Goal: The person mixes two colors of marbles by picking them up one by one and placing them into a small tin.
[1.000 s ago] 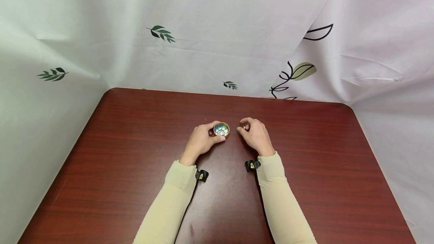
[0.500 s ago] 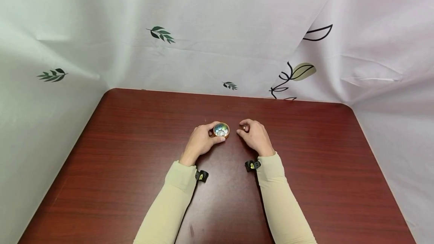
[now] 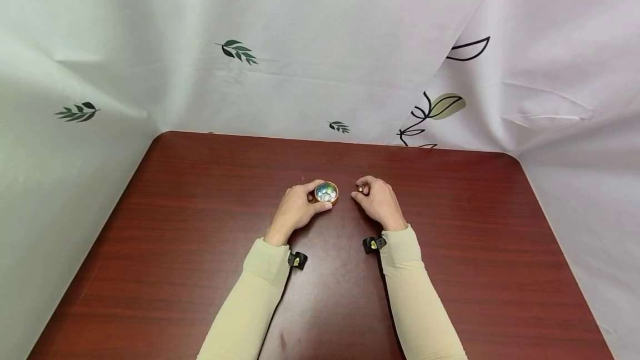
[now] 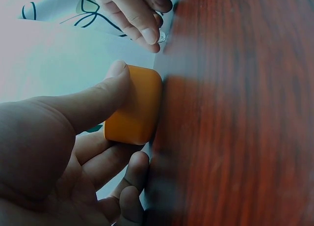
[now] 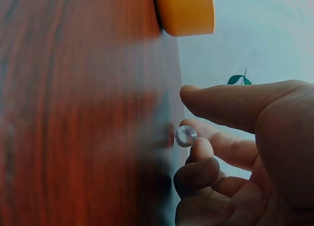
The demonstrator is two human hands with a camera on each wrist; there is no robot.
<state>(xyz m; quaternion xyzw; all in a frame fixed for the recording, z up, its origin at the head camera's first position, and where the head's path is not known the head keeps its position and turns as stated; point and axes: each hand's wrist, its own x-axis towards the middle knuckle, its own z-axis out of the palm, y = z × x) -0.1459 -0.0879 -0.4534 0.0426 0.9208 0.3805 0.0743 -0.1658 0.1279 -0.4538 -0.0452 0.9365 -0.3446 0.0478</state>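
Note:
My left hand grips a small orange bowl between thumb and fingers, its base close to the tabletop. Inside the bowl, seen from above, lie several shiny clear glass marbles against a bluish-green sheen. To the right of the bowl, my right hand holds one clear glass marble low over the table. The marble sits at the tips of the index and middle fingers, while the thumb stands apart from it. The other fingers are curled in toward the palm.
A dark red wood-grain table lies under both hands. White cloth with leaf prints hangs behind it and along both sides. Small black wrist cameras are strapped at the sleeve cuffs.
My right hand has shifted very slightly right and toward me, and the marble at its fingertips shows more plainly. The left hand and the bowl stay in place.

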